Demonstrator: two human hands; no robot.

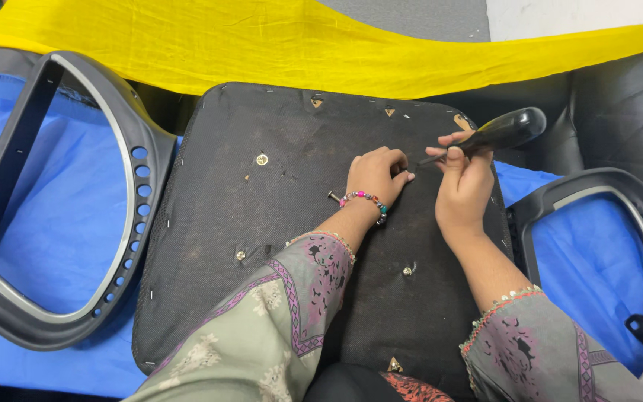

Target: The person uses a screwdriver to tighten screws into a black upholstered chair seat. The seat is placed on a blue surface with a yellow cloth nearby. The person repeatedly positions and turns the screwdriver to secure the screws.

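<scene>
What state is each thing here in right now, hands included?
Seat base: upside down, flat.
Screwdriver: gripped, tip on the base.
Right hand: closed on its handle.
Left hand: curled, resting on the base.
Left armrest: detached, lying flat.
Loose bolt: lying beside the wrist.

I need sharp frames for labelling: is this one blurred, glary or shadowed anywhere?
Head view: evenly lit and sharp; left hand and right hand crisp; mild sheen on the black tool handle and grey armrest frame; soft shadows only on the dark seat base.
</scene>
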